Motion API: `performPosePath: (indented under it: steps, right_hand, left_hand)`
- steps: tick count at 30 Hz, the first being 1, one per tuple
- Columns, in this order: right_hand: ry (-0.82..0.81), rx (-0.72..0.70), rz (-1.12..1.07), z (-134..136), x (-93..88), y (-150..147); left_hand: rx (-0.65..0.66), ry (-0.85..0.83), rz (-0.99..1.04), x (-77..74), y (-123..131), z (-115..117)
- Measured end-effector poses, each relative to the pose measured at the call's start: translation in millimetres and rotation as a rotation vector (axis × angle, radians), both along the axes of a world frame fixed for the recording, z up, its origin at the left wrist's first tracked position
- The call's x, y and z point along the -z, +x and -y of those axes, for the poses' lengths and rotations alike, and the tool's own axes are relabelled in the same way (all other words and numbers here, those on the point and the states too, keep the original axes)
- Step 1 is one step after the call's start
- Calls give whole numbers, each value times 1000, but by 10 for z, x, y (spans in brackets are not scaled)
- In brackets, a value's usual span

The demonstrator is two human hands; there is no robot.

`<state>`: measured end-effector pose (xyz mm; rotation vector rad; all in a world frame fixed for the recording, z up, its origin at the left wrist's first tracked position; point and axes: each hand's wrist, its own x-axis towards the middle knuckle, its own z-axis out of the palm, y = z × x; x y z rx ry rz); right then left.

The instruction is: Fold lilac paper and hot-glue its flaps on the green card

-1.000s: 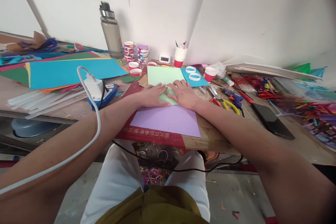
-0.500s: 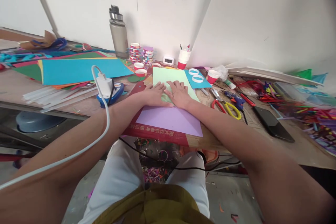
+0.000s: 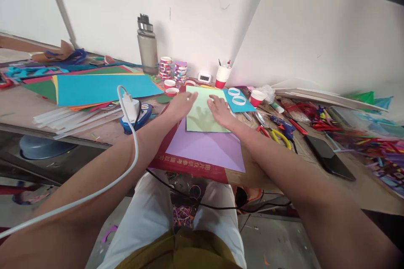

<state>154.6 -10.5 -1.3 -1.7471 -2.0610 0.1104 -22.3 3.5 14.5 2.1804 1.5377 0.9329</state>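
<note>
The person's left hand (image 3: 180, 106) lies along the left edge of a pale green sheet (image 3: 203, 113), fingers stretched toward its upper corner; whether the fingers pinch the paper or only rest against it cannot be told. The right hand (image 3: 221, 111) is open and spread flat on the sheet's right edge, gripping nothing. The green sheet lies in the middle of the table (image 3: 19, 111), overlapping the far end of a purple sheet (image 3: 206, 149), which rests on a red board (image 3: 186, 163). Just right of the right hand are a blue sheet (image 3: 244, 106) with two white rings and yellow-handled scissors (image 3: 279, 135)
</note>
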Motion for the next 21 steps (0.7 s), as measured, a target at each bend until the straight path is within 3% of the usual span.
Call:
performPosePath:
  steps: [2, 6, 10, 14, 19, 21]
  right_hand:
    - [98, -56, 64, 15, -23, -226]
    - [158, -202, 180, 71, 80, -635]
    - [160, -284, 285, 130, 242, -781]
    - [142, -284, 263, 75, 232, -759]
    - [-108, -69, -87, -75, 113, -716]
    - [-52, -71, -31, -52, 138, -749]
  left_hand:
    - [-109, 198, 184, -18, -2, -2]
    - [-142, 479, 482, -43, -44, 36]
    - [-89, 460, 532, -2, -5, 34]
    - [-50, 401, 513, -15, 79, -3]
    - [-3, 399, 564, -253, 146, -42]
    - [-1, 366, 562, -342, 203, -53]
